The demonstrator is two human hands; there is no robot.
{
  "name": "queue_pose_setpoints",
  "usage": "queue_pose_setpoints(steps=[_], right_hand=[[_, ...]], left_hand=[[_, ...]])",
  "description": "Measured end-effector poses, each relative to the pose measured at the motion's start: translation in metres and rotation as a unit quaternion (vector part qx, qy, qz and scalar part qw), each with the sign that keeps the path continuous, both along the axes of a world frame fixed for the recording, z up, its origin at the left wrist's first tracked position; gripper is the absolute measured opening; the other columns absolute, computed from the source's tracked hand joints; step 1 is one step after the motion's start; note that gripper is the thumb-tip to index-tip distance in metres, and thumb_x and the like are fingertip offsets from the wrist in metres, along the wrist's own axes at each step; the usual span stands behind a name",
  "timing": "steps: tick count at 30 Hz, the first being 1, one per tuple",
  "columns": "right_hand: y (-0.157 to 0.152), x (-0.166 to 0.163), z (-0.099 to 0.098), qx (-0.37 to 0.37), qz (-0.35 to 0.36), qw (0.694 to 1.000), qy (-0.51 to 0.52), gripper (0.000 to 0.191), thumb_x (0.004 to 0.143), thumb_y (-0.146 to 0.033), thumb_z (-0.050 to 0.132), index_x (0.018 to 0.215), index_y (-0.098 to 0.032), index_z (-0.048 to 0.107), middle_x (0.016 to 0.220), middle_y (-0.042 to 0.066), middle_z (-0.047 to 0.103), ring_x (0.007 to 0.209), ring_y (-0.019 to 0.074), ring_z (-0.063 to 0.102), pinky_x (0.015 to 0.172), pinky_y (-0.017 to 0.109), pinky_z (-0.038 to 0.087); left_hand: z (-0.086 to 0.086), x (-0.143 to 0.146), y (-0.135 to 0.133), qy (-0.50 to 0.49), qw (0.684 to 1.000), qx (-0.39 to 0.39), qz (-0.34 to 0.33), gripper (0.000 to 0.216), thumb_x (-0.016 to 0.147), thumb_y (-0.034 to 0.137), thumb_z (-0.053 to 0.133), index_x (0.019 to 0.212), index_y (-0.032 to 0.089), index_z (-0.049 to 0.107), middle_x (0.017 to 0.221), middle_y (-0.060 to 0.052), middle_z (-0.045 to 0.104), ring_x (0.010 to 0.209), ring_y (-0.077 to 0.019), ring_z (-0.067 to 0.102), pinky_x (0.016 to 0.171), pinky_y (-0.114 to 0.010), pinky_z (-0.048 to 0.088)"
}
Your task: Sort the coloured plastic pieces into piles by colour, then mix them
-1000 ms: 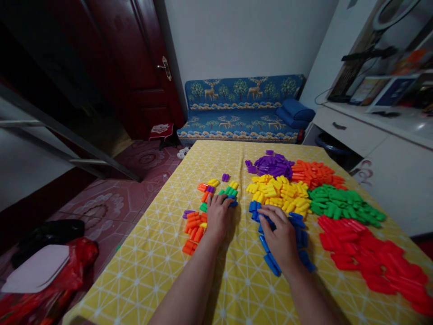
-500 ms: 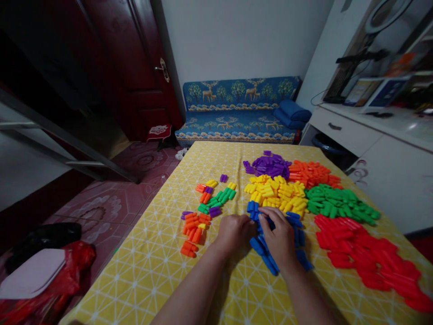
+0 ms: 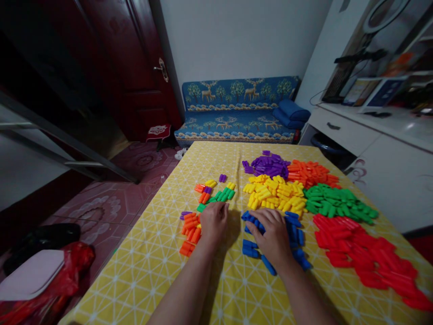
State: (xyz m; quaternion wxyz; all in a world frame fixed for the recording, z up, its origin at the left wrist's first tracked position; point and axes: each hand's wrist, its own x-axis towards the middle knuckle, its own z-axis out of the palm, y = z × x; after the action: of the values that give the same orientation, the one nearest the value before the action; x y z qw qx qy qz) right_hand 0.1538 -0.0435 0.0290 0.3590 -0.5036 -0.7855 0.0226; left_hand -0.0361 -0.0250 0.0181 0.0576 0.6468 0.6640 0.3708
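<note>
Over the left group of mixed plastic pieces, my left hand is closed with its fingertips turned away; what it holds, if anything, is hidden. Beside it lie small orange pieces, green pieces and a purple piece. My right hand rests palm down on the pile of blue plastic pieces, thumb apart from the other fingers and nothing visibly gripped. It covers the middle of that pile. Just beyond its fingers is the heap of yellow pieces.
Heaps of purple, orange, green and red pieces spread along the right of the table with its yellow patterned cloth. A blue sofa stands beyond, a white cabinet to the right.
My left hand has moved left from the blue pile to the mixed pieces. My right hand has shifted slightly left and flattened over the blue pieces, some of which have moved.
</note>
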Motion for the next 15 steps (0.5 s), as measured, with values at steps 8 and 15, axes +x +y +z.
queue_pose_setpoints(steps=[8, 15], right_hand=[[-0.032, -0.033, 0.003, -0.100, 0.145, 0.980, -0.096, 0.053, 0.071, -0.047, 0.078, 0.119, -0.029, 0.066, 0.147, 0.007, 0.047, 0.140, 0.0331, 0.033, 0.116, 0.060, 0.020], [-0.019, -0.032, -0.015, -0.091, 0.020, 0.990, -0.104, 0.035, 0.085, -0.015, 0.063, 0.119, -0.025, 0.065, 0.131, 0.009, 0.062, 0.132, 0.0301, 0.045, 0.115, 0.062, 0.020]], left_hand=[[0.001, -0.014, 0.005, 0.009, 0.998, 0.058, -0.007, 0.021, 0.090, 0.028, 0.053, 0.082, 0.019, 0.070, 0.082, -0.006, 0.070, 0.081, -0.0205, 0.063, 0.076, -0.033, 0.045], [0.007, -0.020, -0.001, 0.058, 0.998, 0.016, 0.032, 0.018, 0.083, 0.033, 0.061, 0.092, 0.022, 0.072, 0.096, -0.008, 0.070, 0.092, -0.0252, 0.061, 0.082, -0.037, 0.047]])
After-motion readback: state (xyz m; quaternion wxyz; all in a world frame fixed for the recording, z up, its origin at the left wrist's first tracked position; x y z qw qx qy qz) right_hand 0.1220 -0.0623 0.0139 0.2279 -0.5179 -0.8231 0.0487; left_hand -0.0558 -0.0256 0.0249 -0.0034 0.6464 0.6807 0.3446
